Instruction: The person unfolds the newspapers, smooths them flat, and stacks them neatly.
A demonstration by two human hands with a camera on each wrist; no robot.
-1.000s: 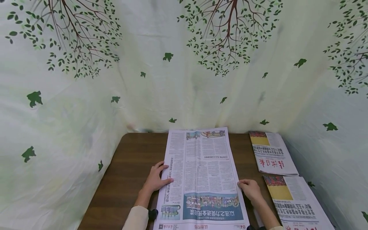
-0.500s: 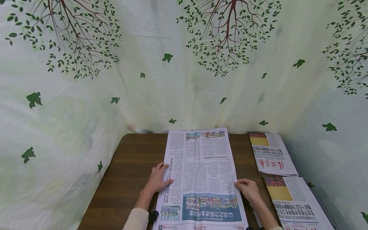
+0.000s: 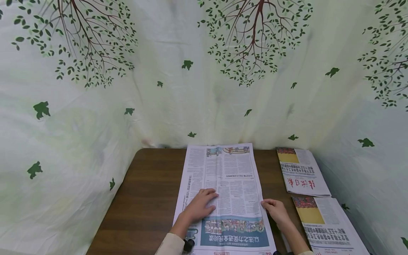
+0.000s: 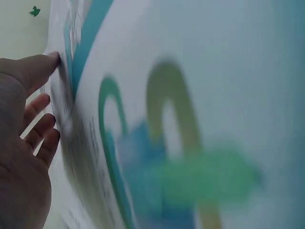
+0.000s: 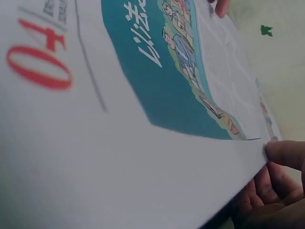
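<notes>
Over the newspaper [image 3: 236, 191], the left hand [image 3: 200, 206].

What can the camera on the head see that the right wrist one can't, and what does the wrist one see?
Only the head view shows the far newspaper and near newspaper at the right, and the trees.

Only the right wrist view shows all of the red 04, which the head view's bottom edge cuts off.

Both show the big newspaper, right hand, left hand (just a bit in the wrist view) and pale cloth.
</notes>
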